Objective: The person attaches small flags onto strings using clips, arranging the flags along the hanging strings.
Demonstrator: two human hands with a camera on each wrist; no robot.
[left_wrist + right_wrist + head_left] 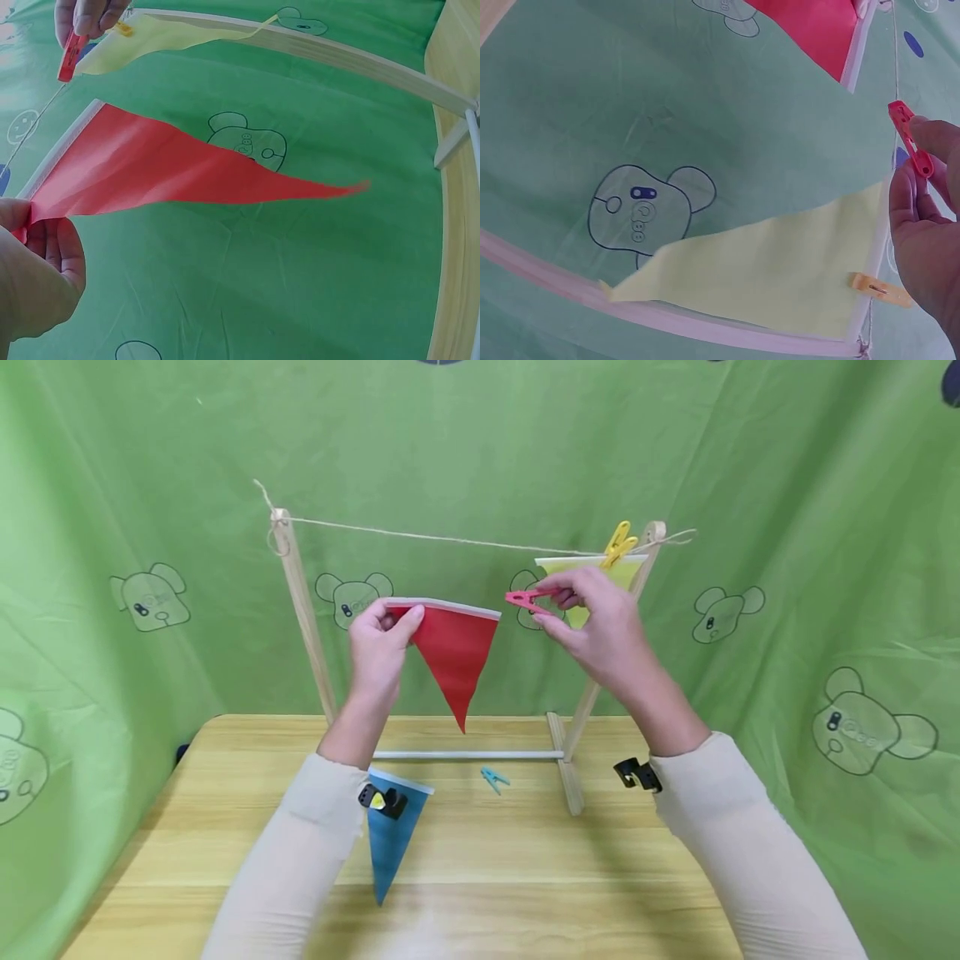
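My left hand [380, 647] pinches the upper left corner of a red triangular pennant [457, 652], thumb in front of its white top band. The pennant hangs point down, below and in front of a string [420, 536]. To its right, my right hand [600, 618] pinches a pink clothespin [528, 600] between thumb and fingers, its nose pointing left toward the pennant's free corner, apart from it. Behind that hand a yellow pennant [780, 266] hangs at the string's right end, with a yellow clothespin [618, 543] on its top edge.
Wooden posts [303, 610] on both sides carry the string, joined low down by a white rod [465, 754]. On the wooden table [525, 877] lie a blue pennant [393, 843], partly behind my left wrist, and a light blue clothespin [495, 778]. Green cloth [465, 443] surrounds the table.
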